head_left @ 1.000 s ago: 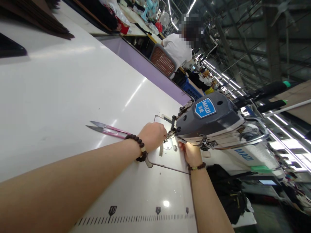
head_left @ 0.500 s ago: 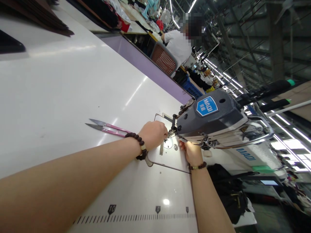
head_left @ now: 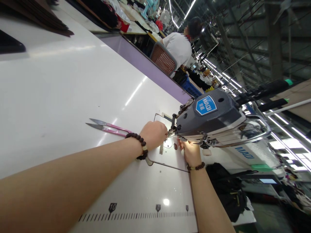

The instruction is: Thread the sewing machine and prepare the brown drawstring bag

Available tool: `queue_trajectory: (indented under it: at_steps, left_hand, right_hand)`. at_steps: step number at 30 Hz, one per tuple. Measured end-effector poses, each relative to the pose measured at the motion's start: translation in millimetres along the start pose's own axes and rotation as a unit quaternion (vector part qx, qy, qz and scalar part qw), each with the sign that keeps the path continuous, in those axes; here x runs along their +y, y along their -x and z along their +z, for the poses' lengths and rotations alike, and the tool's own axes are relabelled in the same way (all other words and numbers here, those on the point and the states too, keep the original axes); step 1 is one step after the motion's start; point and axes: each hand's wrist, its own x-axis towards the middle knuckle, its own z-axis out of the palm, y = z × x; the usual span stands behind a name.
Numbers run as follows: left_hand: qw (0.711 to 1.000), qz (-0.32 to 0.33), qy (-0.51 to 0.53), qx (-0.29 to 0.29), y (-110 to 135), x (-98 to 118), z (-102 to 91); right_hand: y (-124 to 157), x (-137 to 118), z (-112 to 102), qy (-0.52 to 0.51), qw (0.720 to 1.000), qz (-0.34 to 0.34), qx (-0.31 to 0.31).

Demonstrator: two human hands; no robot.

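The sewing machine head (head_left: 216, 111) stands over the bench (head_left: 68, 87), long axis running sideways in view, working end leftward. There the left hand (head_left: 154, 134) curls narrowly; the right hand (head_left: 192, 153) is partly hidden. What they hold, I cannot tell.

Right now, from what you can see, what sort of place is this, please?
Probably a garment factory or sewing workshop: an industrial-looking sewing machine stands at the white worktable, thread snips lie on it, and a person in a white top is at another workstation beyond.
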Motion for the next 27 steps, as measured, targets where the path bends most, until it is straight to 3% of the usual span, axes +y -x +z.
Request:
queue_trajectory:
  at_steps: [9,27]
  left_hand:
    - [1.000,0.007,-0.006,0.000,0,2,-1.7]
    - [1.000,0.015,0.023,-0.007,2,-2,-4.5]
  right_hand:
    - [16,-30,6,0.027,0.999,0.026,-0.029]
    - [13,-30,7,0.006,0.998,0.056,-0.003]
